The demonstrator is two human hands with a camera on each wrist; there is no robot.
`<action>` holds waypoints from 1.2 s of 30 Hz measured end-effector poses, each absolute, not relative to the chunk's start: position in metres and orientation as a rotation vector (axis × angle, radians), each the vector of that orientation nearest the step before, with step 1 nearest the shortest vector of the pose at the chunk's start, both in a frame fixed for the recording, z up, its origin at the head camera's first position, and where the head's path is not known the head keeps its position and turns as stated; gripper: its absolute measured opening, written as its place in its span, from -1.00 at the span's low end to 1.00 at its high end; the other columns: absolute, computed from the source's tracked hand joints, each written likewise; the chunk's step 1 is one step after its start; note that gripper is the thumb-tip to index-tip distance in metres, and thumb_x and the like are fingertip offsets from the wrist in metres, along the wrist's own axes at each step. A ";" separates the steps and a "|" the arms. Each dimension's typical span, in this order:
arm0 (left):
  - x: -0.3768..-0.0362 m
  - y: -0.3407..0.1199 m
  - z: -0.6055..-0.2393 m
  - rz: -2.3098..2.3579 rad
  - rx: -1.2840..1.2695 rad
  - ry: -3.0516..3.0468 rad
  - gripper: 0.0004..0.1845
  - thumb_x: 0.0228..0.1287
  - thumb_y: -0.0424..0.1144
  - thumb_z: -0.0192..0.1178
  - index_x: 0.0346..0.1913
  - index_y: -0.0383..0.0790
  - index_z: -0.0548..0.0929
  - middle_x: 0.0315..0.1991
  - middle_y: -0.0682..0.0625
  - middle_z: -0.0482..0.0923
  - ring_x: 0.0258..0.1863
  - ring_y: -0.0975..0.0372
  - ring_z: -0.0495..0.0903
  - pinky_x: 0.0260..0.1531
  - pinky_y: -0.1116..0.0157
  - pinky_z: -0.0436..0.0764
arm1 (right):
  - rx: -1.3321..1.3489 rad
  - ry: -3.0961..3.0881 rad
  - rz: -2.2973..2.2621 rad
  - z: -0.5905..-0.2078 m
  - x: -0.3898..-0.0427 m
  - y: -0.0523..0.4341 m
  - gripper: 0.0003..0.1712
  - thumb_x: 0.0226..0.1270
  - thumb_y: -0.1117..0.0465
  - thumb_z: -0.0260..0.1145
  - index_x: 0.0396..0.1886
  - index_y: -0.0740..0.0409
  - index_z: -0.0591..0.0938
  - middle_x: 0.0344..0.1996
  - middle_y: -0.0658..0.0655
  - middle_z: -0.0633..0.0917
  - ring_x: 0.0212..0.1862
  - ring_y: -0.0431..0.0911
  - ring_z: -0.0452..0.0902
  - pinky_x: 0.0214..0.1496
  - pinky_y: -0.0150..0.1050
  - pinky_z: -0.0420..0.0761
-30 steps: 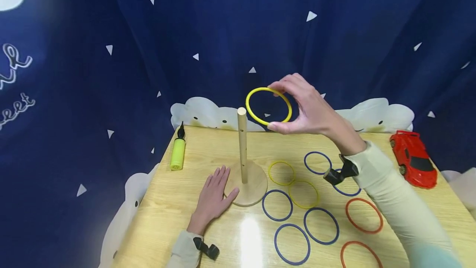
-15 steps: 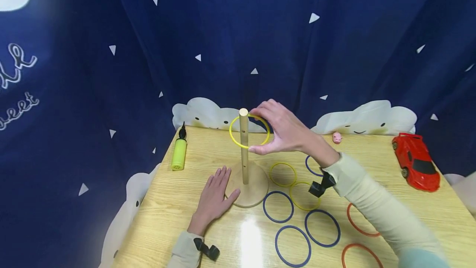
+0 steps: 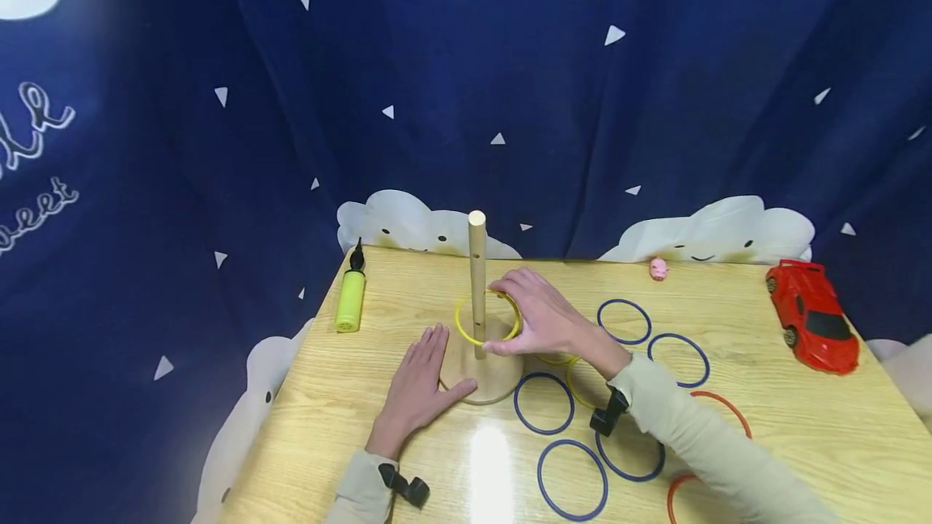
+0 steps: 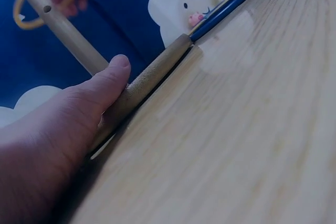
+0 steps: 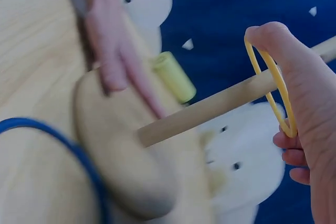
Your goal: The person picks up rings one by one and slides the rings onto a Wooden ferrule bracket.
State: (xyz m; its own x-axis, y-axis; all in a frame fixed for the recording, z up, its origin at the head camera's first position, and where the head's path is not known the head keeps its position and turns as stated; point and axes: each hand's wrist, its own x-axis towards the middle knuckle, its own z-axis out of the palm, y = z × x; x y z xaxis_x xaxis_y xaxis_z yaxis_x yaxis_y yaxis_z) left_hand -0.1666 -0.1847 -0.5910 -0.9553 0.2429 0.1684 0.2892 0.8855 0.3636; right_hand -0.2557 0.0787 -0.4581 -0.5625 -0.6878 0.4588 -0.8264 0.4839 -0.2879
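Note:
A wooden peg (image 3: 477, 265) stands upright on a round wooden base (image 3: 488, 388) on the table. My left hand (image 3: 417, 385) lies with straight fingers on the left side of the base, its thumb reaching across the front edge. With thumb and fingers, my right hand (image 3: 540, 315) pinches a yellow ring (image 3: 457, 319) by its right side. That ring encircles the peg below its top, and the right wrist view shows the peg (image 5: 210, 103) passing through the ring (image 5: 285, 90). In the left wrist view, the left thumb (image 4: 113, 77) rests against the base (image 4: 152, 77).
Several blue rings (image 3: 516, 404) lie right of the base. Two yellow rings (image 3: 570, 386) and two red rings (image 3: 737, 408) are partly hidden by the right arm. A yellow-green hand pump (image 3: 351, 302) lies at left. A pink pig toy (image 3: 658, 269) and red car (image 3: 811, 318) are at back right.
My right hand has brought the yellow ring left from beside the peg's top, over it, and down along the peg. The left hand has stayed on the base.

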 end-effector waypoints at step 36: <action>-0.167 -0.185 -0.592 -0.583 -0.423 -2.948 0.22 0.26 0.64 -0.06 0.71 -0.17 -0.01 0.70 -0.09 -0.02 0.69 0.09 -0.09 0.65 0.08 -0.07 | 1.148 -2.635 0.621 -0.554 -0.250 0.084 0.17 -0.01 -0.57 0.42 0.34 0.24 0.59 0.16 0.13 0.60 0.23 0.05 0.45 0.28 0.03 0.52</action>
